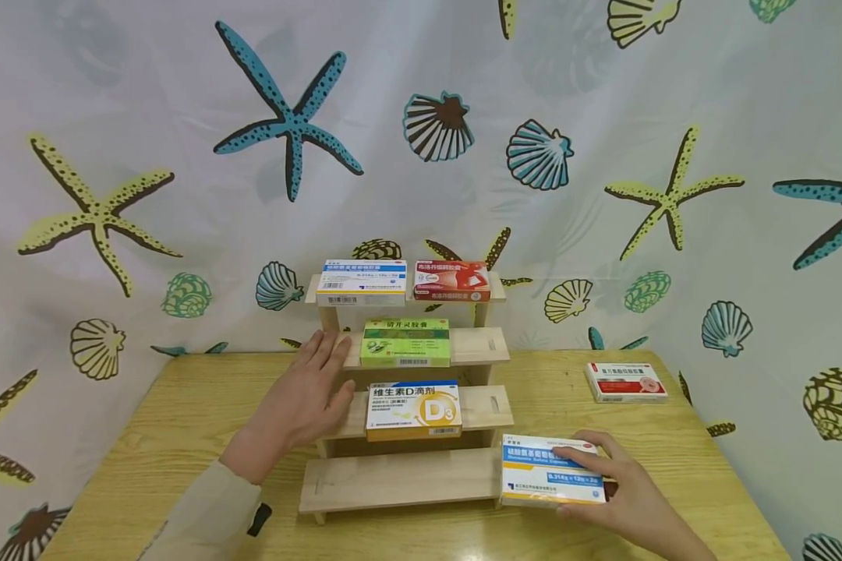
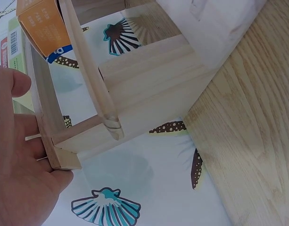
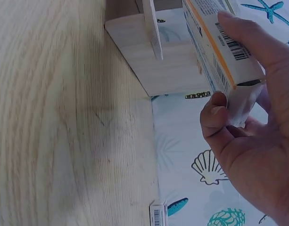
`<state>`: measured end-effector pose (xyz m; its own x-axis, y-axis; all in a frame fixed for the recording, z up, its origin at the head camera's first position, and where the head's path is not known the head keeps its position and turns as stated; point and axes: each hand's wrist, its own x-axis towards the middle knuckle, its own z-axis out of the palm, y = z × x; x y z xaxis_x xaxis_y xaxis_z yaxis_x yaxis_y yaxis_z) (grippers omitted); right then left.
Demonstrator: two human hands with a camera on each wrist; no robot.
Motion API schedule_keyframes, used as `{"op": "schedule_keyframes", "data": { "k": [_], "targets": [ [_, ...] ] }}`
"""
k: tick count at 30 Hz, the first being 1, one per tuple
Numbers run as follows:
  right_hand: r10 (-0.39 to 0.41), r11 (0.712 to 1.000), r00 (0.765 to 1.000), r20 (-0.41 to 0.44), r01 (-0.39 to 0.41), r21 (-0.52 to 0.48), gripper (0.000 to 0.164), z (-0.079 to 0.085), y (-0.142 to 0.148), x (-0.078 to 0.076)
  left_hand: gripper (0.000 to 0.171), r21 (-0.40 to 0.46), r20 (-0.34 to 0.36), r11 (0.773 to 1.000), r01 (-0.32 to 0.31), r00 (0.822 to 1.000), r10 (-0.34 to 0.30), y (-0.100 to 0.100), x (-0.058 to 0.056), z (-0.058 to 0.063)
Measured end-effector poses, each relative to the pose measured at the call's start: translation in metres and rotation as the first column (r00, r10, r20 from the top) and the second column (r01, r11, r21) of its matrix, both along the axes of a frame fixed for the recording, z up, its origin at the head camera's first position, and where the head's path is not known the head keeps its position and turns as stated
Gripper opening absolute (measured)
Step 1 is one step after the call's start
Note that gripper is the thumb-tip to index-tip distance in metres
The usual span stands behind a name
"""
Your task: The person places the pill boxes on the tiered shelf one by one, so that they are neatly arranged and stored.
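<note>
My right hand (image 1: 627, 487) grips a white and blue medicine box (image 1: 542, 467) by its right end, just off the right end of the bottom step. In the right wrist view, the thumb lies over the face with the barcode on this box (image 3: 224, 47), with fingers bent at its other side. Against the left side of the stepped wooden rack (image 1: 400, 479) rests my left hand (image 1: 298, 397), fingers fairly straight along the second step from the top. A green box (image 1: 405, 343) stands on that step, and a vitamin D box (image 1: 412, 411) on the one below.
Another white and blue box (image 1: 362, 282) and a red box (image 1: 452, 281) occupy the top step. A white and red box (image 1: 626, 382) lies on the wooden table (image 1: 554, 389) at the right. Behind the rack hangs a curtain (image 1: 393, 210) patterned with shells and starfish.
</note>
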<state>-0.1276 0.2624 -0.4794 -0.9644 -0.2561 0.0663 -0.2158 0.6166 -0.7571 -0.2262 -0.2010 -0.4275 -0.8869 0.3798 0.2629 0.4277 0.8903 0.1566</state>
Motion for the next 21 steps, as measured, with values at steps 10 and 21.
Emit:
{"op": "schedule_keyframes", "data": {
  "k": [10, 21],
  "targets": [
    [0.072, 0.994, 0.996, 0.058, -0.067, -0.082, 0.064, -0.011, -0.035, 0.003, 0.069, 0.007, -0.001, 1.0, 0.0, 1.0, 0.0, -0.001, -0.001, 0.0],
    [0.221, 0.962, 0.973, -0.062, -0.228, -0.147, 0.063, -0.028, -0.08, 0.001, 0.07, 0.005, 0.003, 1.0, -0.001, 1.0, 0.001, -0.001, -0.002, -0.001]
  ]
}}
